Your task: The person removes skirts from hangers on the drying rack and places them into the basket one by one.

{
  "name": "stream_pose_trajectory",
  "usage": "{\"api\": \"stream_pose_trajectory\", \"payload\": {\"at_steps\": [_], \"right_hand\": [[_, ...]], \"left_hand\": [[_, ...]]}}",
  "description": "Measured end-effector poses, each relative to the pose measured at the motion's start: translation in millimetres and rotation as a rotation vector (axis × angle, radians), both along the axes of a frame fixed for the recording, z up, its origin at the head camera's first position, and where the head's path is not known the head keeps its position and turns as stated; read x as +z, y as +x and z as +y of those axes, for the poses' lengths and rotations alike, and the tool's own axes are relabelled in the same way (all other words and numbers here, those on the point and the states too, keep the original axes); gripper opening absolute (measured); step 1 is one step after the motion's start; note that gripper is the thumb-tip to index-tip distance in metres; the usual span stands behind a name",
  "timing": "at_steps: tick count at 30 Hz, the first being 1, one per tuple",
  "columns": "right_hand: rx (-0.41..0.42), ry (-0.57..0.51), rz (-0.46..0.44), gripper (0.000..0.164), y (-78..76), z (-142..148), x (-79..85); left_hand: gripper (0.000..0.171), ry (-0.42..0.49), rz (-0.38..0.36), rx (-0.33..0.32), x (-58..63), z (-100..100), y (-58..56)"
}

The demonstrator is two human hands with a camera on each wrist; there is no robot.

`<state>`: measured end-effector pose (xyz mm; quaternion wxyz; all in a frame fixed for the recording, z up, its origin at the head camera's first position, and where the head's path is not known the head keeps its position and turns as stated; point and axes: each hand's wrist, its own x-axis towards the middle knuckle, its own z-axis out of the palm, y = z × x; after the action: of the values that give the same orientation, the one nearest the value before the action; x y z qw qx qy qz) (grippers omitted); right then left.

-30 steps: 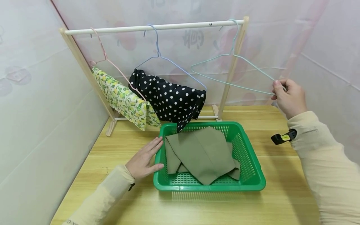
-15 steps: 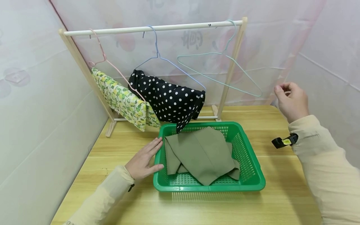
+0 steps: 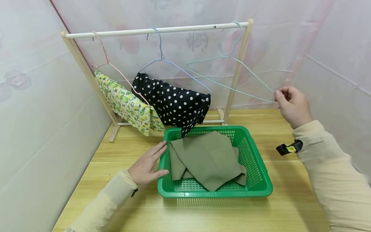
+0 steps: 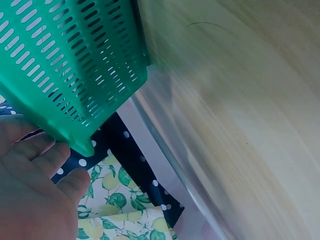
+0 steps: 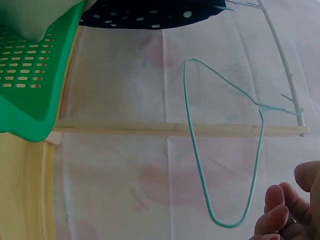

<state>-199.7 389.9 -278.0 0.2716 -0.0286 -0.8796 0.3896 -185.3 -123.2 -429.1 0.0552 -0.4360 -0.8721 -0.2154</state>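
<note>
Cloth (image 3: 126, 104) with a lemon print hangs leftmost, on a pink hanger (image 3: 107, 59). The person's left hand (image 3: 147, 166), fingers extended and grasping nothing, touches the left rim of a green basket (image 3: 217, 194) on the counter (image 3: 217, 219), which holds olive fabric (image 3: 207, 158). Behind it, black dotted fabric (image 3: 176, 101) hangs on a blue hanger (image 3: 161, 51). Rightmost on the rod (image 3: 188, 29), a mint hanger (image 3: 231, 56) reaches the right hand (image 3: 294, 106) in the head view; the right wrist view shows them apart, so whether it is pinched cannot be told.
</note>
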Motion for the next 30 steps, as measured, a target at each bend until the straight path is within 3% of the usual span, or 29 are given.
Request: {"api": "stream_pose_trajectory", "payload": {"at_steps": [7, 21, 30], "right_hand": [[0.083, 0.009, 0.030, 0.028, -3.5, -12, -2.6], [0.290, 0.043, 0.029, 0.029, -19.2, -63, -6.0], [0.352, 0.067, -0.007, 0.032, -34.9, -93, -2.0]], "left_hand": [[0.087, 0.002, -0.012, -0.004, 1.6, -1, -0.3], [0.087, 0.007, -0.015, -0.014, 3.9, 1, -1.1], [0.087, 0.006, -0.005, -0.014, 3.4, 0, -1.2]]}}
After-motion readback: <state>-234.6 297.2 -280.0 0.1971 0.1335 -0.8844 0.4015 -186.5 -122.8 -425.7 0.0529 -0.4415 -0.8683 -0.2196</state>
